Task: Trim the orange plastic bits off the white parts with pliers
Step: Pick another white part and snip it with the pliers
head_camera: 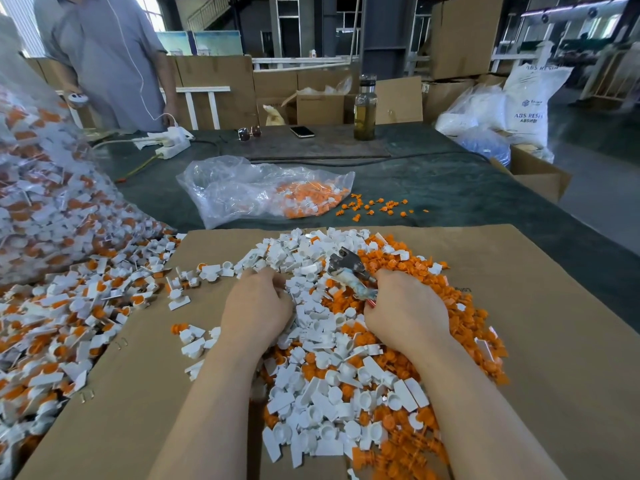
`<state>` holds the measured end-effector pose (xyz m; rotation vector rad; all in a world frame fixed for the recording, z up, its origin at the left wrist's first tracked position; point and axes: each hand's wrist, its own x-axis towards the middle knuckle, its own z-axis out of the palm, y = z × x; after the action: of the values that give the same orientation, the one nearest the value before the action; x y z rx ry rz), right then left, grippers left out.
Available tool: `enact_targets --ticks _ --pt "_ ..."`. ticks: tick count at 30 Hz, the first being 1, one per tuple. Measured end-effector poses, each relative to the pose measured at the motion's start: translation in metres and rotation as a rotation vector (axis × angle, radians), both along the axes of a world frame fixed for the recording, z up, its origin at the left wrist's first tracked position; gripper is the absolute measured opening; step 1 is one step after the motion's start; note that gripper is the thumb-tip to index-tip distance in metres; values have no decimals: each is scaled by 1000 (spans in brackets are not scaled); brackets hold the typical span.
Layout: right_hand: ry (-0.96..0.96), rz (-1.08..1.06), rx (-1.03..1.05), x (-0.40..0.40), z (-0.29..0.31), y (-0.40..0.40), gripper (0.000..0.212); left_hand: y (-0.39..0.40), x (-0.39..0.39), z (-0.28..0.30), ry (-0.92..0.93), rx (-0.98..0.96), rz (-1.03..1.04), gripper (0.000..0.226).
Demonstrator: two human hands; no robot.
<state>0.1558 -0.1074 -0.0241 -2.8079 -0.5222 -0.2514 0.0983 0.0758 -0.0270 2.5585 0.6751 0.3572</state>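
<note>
The right hand [405, 306] has its grip clamped on the pliers [349, 271], whose head points up-left over the pile of white parts [311, 393] and orange bits [391, 261] on the cardboard [536, 341]. The left hand [258, 304] rests on the pile, fingers curled under; what its grip holds cannot be told.

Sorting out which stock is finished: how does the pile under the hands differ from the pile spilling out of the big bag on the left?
In the middle pile white parts and orange bits lie apart, orange mostly massed to the right; in the left pile most white parts carry an orange piece. The middle pile sits wholly on the cardboard; the left pile spills from a clear bag. Both are loose heaps of the same two colours.
</note>
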Motion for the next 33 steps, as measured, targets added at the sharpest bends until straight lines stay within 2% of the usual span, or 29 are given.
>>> enact_targets --ticks 1,6,10,12,15,17,20,23,28,33 --pt "10 8 -4 0 0 0 12 0 0 0 1 -14 4 27" --pt "21 20 4 0 0 1 27 -1 -1 2 -43 -54 68 17" --pt "-29 -1 94 1 1 1 17 -4 0 5 -149 -139 96 19" --pt "-39 -11 201 2 3 1 12 -10 1 7 -232 -242 83 15" --pt "-35 22 421 2 7 2 17 -24 3 11 -375 -469 60 6" --pt "-13 70 577 1 11 3 14 -33 4 13 -471 -618 44 7" --pt "32 122 732 -4 15 5 14 -44 4 18 -523 -846 50 7" --pt "26 142 782 -7 16 8 18 -49 3 22 -531 -1000 36 10" --pt "-63 114 697 -8 14 10 16 -51 2 25 -525 -1041 19 5" --pt "-109 100 666 -10 14 10 20 -54 2 24 -528 -940 6 7"
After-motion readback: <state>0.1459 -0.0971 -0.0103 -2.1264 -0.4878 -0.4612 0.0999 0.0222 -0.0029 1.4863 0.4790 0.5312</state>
